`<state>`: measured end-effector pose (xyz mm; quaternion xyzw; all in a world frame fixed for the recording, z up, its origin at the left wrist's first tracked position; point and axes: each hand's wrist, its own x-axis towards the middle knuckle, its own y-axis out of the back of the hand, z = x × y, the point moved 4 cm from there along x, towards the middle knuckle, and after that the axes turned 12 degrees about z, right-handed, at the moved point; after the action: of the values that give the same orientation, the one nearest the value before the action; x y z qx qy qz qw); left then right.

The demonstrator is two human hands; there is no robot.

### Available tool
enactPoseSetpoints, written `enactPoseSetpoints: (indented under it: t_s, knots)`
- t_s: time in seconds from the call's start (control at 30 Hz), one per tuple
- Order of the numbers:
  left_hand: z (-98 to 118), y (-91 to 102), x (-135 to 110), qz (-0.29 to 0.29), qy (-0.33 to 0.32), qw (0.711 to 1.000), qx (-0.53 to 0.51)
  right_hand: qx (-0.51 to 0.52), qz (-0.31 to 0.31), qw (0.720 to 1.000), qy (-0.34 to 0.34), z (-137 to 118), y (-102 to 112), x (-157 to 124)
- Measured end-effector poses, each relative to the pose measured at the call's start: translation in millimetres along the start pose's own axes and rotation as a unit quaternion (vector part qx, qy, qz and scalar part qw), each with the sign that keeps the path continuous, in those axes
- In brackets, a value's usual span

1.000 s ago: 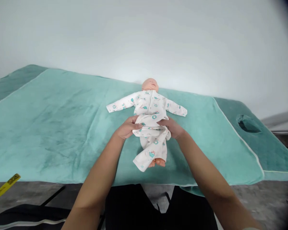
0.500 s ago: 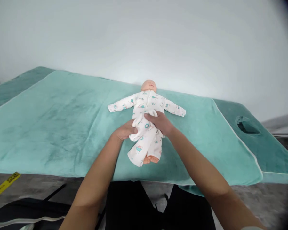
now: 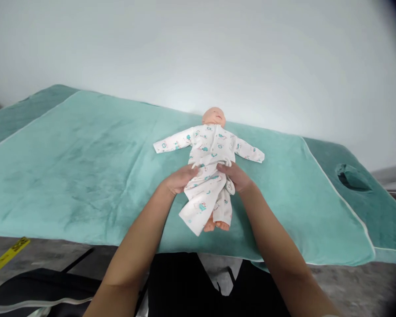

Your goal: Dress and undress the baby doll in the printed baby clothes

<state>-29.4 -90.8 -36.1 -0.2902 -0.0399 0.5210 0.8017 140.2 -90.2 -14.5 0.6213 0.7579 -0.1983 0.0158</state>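
Note:
A baby doll (image 3: 214, 116) lies on its back with its head by the wall. It wears a white printed long-sleeved top (image 3: 214, 143), sleeves spread wide. White printed pants (image 3: 199, 204) cover its lower body, bunched at the waist. My left hand (image 3: 182, 178) grips the waist of the pants at the left, thumb on top. On the right side of the waist, my right hand (image 3: 235, 175) pinches the same cloth. Both bare feet (image 3: 216, 224) show by the hems; the left pant leg lies flat and slants out to the left.
A green padded table (image 3: 86, 176) with a cloth cover stands against a white wall (image 3: 198, 48). At its right end is a hole (image 3: 353, 178). On the floor at the left are yellow tape (image 3: 8, 256) and a black object (image 3: 36, 288).
My right hand has moved to the right side of the waist. The pants' waist is spread wider and flatter over the doll. The view has shifted slightly.

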Motion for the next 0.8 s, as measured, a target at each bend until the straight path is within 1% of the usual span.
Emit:
enactPoseSetpoints:
  t_s: [0.07, 0.1, 0.17, 0.2, 0.23, 0.3, 0.37, 0.4, 0.43, 0.47, 0.5, 0.57, 0.63, 0.73, 0.8]
  knots:
    - [2.0, -5.6, -1.9, -0.075, 0.022, 0.996, 0.045, -0.006, 0.005, 1.0, 0.007, 3.4, 1.2, 2.0]
    - [3.0, -7.5, -2.8, -0.097, 0.026, 0.993, 0.064, -0.014, 0.008, 1.0, 0.011, 4.1, 2.0, 2.2]
    - [4.1, -8.1, -3.7, -0.101, 0.024, 0.991, 0.081, -0.042, 0.006, 0.999, 0.017, 3.0, 3.6, 2.1]
    - [4.3, -6.9, -3.6, -0.087, 0.016, 0.993, 0.073, -0.065, -0.008, 0.998, 0.02, 0.9, 3.6, 2.2]
    - [4.4, -4.9, -3.2, -0.066, 0.003, 0.997, 0.05, -0.095, -0.035, 0.995, 0.024, -2.1, 2.6, 2.7]
    - [4.0, 0.6, -1.9, -0.012, -0.03, 0.999, -0.021, -0.168, -0.131, 0.977, 0.023, -8.6, -2.2, 4.3]
    - [2.8, 4.9, -1.0, 0.038, -0.054, 0.995, -0.081, -0.219, -0.237, 0.946, 0.007, -13.2, -7.3, 5.7]
    - [2.2, 5.5, -0.8, 0.057, -0.059, 0.992, -0.097, -0.223, -0.272, 0.936, -0.004, -14.5, -8.6, 6.4]
    - [1.7, 5.0, -0.8, 0.068, -0.057, 0.991, -0.104, -0.211, -0.286, 0.935, -0.014, -15.4, -8.7, 7.6]
    - [1.4, 3.6, -1.1, 0.075, -0.052, 0.99, -0.105, -0.185, -0.278, 0.942, -0.019, -15.7, -7.6, 9.0]
    - [1.5, 2.0, -1.4, 0.079, -0.047, 0.991, -0.101, -0.151, -0.255, 0.955, -0.019, -15.2, -5.5, 10.4]
    - [1.6, -0.8, -2.5, 0.085, -0.034, 0.992, -0.089, -0.087, -0.191, 0.978, -0.015, -11.6, 0.1, 11.4]
    - [1.6, -2.6, -4.6, 0.088, -0.026, 0.993, -0.072, -0.053, -0.144, 0.988, -0.016, -6.7, 3.8, 9.6]
    - [1.8, -6.5, -13.6, 0.103, -0.039, 0.993, -0.036, -0.064, -0.131, 0.989, -0.01, -6.1, 2.4, 5.3]
    - [0.8, -14.2, -26.0, 0.118, -0.051, 0.992, -0.014, -0.116, -0.148, 0.982, 0.008, -11.2, -0.4, 1.5]
